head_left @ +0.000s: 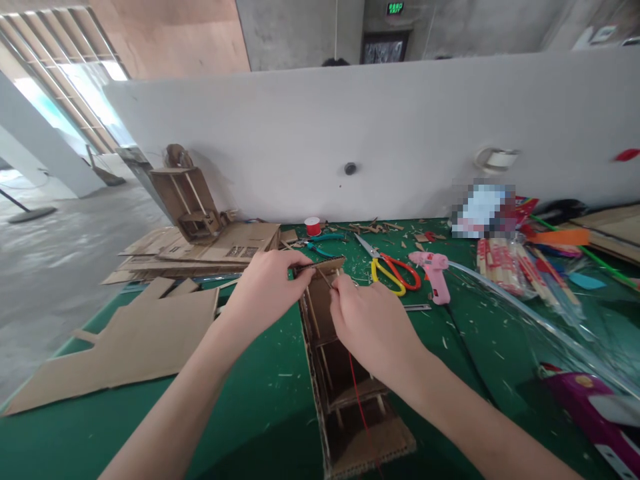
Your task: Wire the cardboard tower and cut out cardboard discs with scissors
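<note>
A long open cardboard frame point(320, 373) with cross pieces and thin sticks lies on the green table, its far end between my hands. My left hand point(275, 283) is closed, thumb and finger pinching the cardboard edge at that far end. My right hand point(363, 310) is closed just right of it, fingertips pressed together on a thin wooden stick point(325, 277) that points toward the left fingertips. A red string point(356, 380) runs from under my right hand down along the frame.
Scissors point(390, 267), a pink glue gun point(434, 270) and teal pliers point(320, 247) lie beyond and right of my hands. Cardboard sheets point(165, 327) cover the left side, with a cardboard model point(187, 200) behind. A purple tool point(590, 407) sits at the near right.
</note>
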Motion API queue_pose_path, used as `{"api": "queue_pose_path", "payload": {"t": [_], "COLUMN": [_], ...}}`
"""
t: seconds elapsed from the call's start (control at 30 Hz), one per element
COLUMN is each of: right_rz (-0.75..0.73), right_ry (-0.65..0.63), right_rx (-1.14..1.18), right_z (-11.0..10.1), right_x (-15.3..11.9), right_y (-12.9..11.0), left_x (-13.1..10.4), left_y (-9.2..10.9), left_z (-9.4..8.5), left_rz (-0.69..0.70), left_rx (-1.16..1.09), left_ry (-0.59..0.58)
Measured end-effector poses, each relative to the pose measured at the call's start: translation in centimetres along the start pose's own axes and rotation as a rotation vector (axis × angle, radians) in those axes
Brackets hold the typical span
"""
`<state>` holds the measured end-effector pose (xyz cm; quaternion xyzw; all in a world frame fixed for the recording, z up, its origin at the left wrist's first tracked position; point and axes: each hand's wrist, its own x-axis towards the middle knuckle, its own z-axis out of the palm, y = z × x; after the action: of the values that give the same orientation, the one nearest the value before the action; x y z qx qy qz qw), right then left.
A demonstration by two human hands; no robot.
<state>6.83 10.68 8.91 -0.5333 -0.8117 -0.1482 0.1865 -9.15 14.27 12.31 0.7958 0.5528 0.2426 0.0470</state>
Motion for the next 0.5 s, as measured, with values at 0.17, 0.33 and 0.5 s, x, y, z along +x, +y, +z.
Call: {"api": "queue_pose_path", "payload": {"t": [0.17,0.33,0.5], "right_rz": [0.058,0.144,0.190], "right_ry": [-0.095,-0.176,-0.208], "right_rx": [0.067,0.111,0.196], "right_z": [-0.27,-0.40,-0.61], "right_x": [0.17,0.36,0.65], "right_y": [-0.34,-0.76,-1.00], "left_x": [-0.26,-0.45,-0.43], "left_y": [0.57,0.66,0.52], "left_z": [-0.09,-0.15,-0.15], "left_rz": [0.017,0.113,0.150], "left_rx": [0.031,0.043,0.027], "left_ry": [0.046,0.130,0.141]}}
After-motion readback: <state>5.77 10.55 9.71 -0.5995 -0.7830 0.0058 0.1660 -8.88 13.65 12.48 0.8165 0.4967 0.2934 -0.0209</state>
